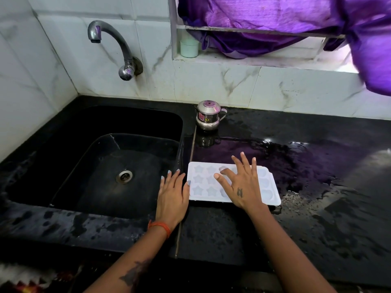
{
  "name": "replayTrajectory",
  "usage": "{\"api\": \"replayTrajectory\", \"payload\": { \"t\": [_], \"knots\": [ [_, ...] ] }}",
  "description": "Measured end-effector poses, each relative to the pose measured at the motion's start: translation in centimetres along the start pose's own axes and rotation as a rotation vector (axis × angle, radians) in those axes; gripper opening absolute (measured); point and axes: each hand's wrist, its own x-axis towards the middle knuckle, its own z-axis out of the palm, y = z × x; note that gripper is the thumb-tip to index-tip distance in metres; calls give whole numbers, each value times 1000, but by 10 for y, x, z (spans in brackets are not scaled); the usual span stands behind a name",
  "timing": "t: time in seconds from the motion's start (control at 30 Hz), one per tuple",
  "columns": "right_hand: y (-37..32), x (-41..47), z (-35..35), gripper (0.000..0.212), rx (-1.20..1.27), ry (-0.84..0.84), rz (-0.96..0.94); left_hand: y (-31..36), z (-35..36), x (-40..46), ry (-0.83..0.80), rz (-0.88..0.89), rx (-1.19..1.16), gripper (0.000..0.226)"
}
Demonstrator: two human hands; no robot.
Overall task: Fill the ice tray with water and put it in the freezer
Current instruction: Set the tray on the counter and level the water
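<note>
A white ice tray [203,182] with star and heart moulds lies flat on the wet black counter, just right of the sink. My left hand [172,193] hovers flat at the tray's left edge, fingers spread, thumb touching the rim. My right hand [241,182] is spread over the middle of the tray, palm down, covering several moulds. Neither hand grips the tray. The chrome tap [110,37] curves out from the tiled wall above the sink; no water runs from it.
The black sink [101,149] with a metal drain [124,176] fills the left. A small steel pot [208,115] with a lid stands behind the tray. Water pools on the counter [306,166] to the right. A pale cup [189,48] and purple cloth [275,20] sit at the window.
</note>
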Motion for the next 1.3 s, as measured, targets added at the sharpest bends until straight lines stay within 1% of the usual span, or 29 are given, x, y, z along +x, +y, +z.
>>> {"api": "replayTrajectory", "payload": {
  "t": [0.1, 0.33, 0.57, 1.03, 1.3],
  "knots": [
    [0, -1, 0, 80, -25, 13, 4, 0, 0, 0, 3, 2, 5, 77],
    [-1, -1, -2, 87, -60, -22, 25, -1, 1, 0, -4, -6, 7, 77],
    [-1, -1, -2, 85, -32, -43, 24, 0, 0, 1, -10, -5, 7, 78],
    [0, -3, -1, 82, -7, -15, 13, -2, 2, 1, -4, -2, 1, 77],
    [-1, -3, -1, 92, -30, -34, 41, -1, 1, 1, -1, -6, -10, 77]
  ]
}}
